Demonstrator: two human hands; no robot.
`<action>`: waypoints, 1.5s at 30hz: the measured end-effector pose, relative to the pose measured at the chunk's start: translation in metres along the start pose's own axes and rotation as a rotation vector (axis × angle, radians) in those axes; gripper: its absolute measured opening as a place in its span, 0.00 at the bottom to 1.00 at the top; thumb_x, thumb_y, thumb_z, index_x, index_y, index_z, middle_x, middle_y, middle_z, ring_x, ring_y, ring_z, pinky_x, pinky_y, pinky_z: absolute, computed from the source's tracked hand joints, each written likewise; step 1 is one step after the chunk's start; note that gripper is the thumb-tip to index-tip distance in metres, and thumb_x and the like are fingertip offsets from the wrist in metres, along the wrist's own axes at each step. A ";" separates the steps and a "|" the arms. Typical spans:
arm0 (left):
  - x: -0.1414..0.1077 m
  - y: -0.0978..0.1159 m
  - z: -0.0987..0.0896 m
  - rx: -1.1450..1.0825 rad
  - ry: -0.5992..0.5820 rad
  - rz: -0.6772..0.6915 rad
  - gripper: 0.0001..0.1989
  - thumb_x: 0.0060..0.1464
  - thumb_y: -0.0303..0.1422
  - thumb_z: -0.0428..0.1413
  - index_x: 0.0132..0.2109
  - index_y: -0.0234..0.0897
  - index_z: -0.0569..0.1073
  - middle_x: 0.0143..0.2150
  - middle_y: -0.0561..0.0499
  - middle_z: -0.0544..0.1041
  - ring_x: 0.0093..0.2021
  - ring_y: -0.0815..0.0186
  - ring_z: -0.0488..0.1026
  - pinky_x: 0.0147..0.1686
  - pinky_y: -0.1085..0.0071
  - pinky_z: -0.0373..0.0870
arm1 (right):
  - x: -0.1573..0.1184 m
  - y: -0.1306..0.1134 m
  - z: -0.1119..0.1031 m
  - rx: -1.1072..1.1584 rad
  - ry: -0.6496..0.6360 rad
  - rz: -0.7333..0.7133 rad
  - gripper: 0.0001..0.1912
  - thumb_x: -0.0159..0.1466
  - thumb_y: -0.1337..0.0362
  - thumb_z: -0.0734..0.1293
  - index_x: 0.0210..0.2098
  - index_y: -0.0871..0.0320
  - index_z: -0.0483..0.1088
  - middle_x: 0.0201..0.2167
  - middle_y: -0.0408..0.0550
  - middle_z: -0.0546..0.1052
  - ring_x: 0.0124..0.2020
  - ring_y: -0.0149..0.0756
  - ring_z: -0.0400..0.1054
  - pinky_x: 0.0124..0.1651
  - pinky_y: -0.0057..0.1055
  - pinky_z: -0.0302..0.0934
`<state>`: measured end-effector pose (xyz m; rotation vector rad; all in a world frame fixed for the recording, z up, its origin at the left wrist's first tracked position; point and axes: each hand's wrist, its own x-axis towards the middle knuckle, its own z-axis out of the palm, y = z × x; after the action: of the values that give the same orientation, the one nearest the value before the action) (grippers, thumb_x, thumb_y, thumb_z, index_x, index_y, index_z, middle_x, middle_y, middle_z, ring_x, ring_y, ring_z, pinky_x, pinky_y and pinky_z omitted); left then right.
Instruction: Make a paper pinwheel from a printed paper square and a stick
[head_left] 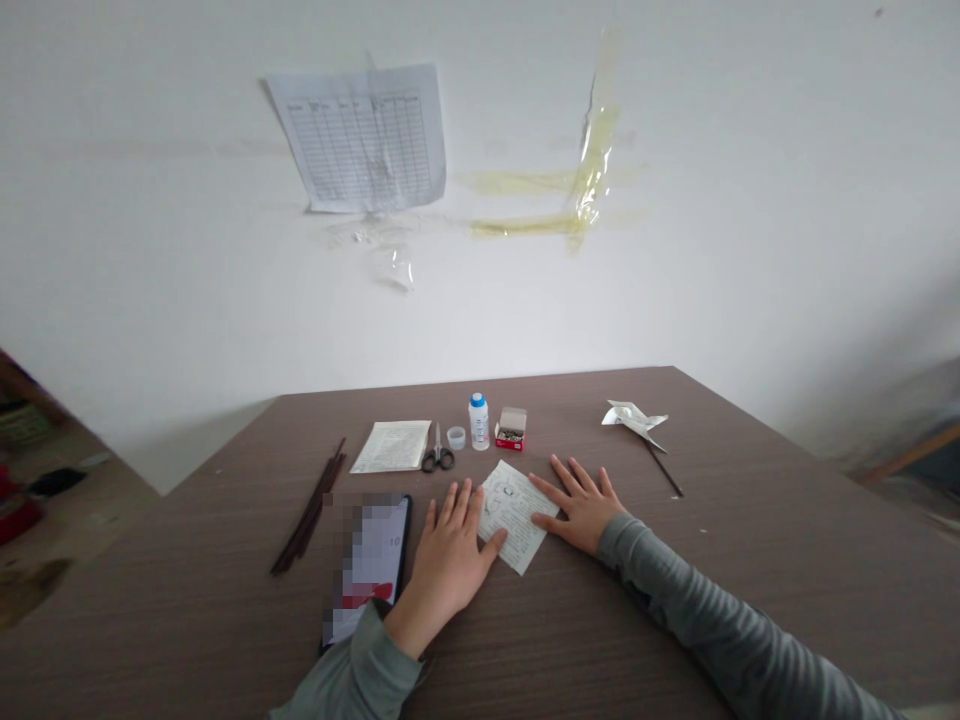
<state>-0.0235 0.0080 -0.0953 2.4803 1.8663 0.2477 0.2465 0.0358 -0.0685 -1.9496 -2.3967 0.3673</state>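
Fingers (455, 510) open, flat; left hand (448, 572), right hand (579, 507) touch printed paper (517, 518), long axis diagonal.

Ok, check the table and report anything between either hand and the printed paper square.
Nothing visible stands in the way. The printed paper square lies on the wood-grain table, with the left hand reaching its edge by the thumb and the right hand at its right corner.
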 end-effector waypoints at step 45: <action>0.000 -0.009 -0.044 -0.223 -0.176 0.083 0.34 0.74 0.36 0.77 0.82 0.48 0.85 0.91 0.38 0.78 0.92 0.43 0.74 0.94 0.35 0.66 | 0.020 0.037 0.026 0.178 0.185 -0.467 0.31 0.69 0.69 0.78 0.69 0.45 0.92 0.74 0.54 0.92 0.77 0.57 0.87 0.90 0.69 0.70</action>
<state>-0.0387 0.0074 -0.0531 2.3481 1.5786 0.2180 0.2731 0.0579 -0.1033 -1.2414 -2.4927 0.3438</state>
